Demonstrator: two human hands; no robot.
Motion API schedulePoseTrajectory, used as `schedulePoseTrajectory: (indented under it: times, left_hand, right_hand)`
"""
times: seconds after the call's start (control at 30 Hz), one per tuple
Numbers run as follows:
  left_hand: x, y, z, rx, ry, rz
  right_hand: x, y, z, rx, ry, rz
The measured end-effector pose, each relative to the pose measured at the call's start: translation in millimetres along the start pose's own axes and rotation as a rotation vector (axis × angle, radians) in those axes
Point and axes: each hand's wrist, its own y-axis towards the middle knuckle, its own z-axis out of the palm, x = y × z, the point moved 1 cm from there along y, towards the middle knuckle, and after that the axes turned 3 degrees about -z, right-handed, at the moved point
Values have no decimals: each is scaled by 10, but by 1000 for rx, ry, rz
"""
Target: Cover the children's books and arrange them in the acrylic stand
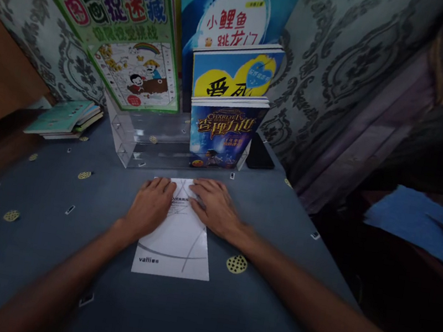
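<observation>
A white booklet (178, 243) with thin grey curves and "valli" printed at its lower left lies flat on the dark blue tablecloth. Across its upper left part rests my left hand (151, 205), palm down, its fingers together and slightly bent. My right hand (217, 208) touches the upper right part, fingers stretched out and lying on the cover. Printed text shows between the two hands; the booklet's top corners are partly covered. Just beyond my fingertips stands a clear acrylic book rack (152, 152) holding a blue book (226, 133) at its front right.
Behind that book, the rack holds a yellow-and-blue book (236, 70), a large teal book (236, 17) and a green-framed book (112, 31). A small book stack (67, 119) lies at the left. A dark flat object (261, 152) sits right of the rack. The table's right edge (328, 261) borders a curtain.
</observation>
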Motion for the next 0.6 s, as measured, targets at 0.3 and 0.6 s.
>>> schedulePoseTrajectory:
  times: [0.3, 0.6]
  left_hand:
    - [-73, 162, 51, -25, -170, 108]
    - [-89, 158, 197, -69, -158, 77]
  right_hand:
    - [-152, 18, 39, -95, 139, 51]
    - [-347, 14, 114, -242, 344, 176]
